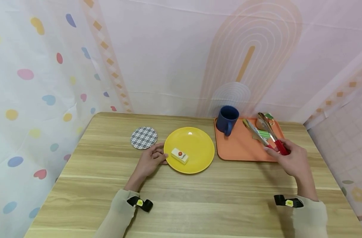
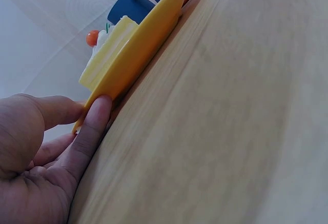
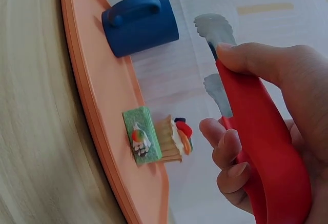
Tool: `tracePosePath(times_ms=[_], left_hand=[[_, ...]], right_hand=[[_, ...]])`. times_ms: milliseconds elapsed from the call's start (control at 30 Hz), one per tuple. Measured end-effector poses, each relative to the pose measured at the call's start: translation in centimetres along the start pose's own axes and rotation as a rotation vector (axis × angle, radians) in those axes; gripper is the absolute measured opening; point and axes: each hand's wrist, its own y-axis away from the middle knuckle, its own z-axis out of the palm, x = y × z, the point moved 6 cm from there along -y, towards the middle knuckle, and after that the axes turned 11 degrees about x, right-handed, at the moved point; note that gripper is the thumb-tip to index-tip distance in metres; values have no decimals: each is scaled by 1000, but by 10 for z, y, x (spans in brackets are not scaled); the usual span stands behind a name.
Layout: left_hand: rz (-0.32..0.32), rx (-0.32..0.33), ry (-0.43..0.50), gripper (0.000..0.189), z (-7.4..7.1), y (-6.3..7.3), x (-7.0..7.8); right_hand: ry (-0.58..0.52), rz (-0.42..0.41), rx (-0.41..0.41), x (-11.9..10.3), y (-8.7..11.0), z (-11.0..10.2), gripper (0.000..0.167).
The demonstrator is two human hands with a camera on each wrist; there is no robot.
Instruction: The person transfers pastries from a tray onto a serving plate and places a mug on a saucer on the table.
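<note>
My left hand [image 1: 151, 161] pinches the near-left rim of a yellow plate [image 1: 199, 148], thumb on top and fingers under the edge. On that plate lies a cream-coloured cake slice [image 1: 179, 156], topped with white cream and an orange-red ball. My right hand [image 1: 295, 159] grips red-handled tongs [image 3: 266, 147] whose metal serrated tips are spread, with nothing between them. The tongs hover over the right part of an orange tray [image 1: 234, 148]. There, a green cake slice [image 3: 142, 134] stands beside a fruit-topped cupcake [image 3: 170, 139]; in the head view the tongs partly cover both.
A dark blue mug [image 1: 227, 119] stands at the tray's back left corner. Left of the plate, a round checked coaster [image 1: 143, 138] lies on the wooden table [image 1: 199, 198]. A patterned curtain [image 1: 169, 59] hangs behind the table's back edge.
</note>
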Motion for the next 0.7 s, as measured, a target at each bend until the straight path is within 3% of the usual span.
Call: tracePosePath(times_ms=[700], left_hand=[[-4,4,-8,52,0,1,1]], right_hand=[[50,-47,-17,17,-3,-9,70]])
